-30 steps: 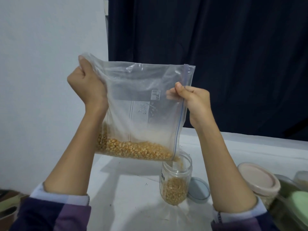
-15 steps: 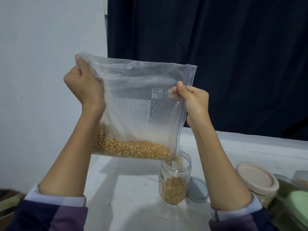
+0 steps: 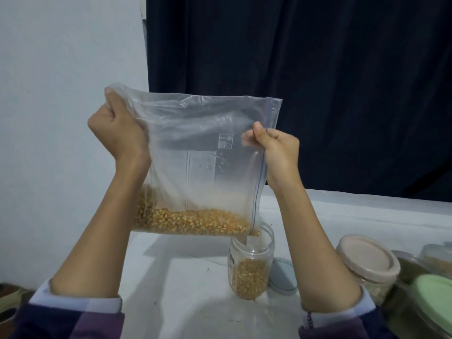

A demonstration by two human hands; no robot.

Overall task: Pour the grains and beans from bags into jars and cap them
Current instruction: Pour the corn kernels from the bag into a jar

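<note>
A clear zip bag (image 3: 200, 152) hangs turned on its side above the white table (image 3: 176, 277), with yellow corn kernels (image 3: 193, 222) lying along its lower edge. My left hand (image 3: 117, 133) grips the bag's upper left corner. My right hand (image 3: 276, 152) pinches the zip edge on the right. The bag's lower right corner sits in the mouth of an open glass jar (image 3: 252, 263), which is about half full of corn. The jar's grey lid (image 3: 282, 276) lies flat on the table just right of it.
At the right stand a jar with a beige lid (image 3: 367, 263), a container with a green lid (image 3: 433, 294) and more jars behind them. A dark curtain (image 3: 318, 81) hangs behind the table, a white wall to the left.
The bag and both hands stay nearly in place; the left hand has shifted very slightly. Corn keeps resting along the bag's lower edge above the jar.
</note>
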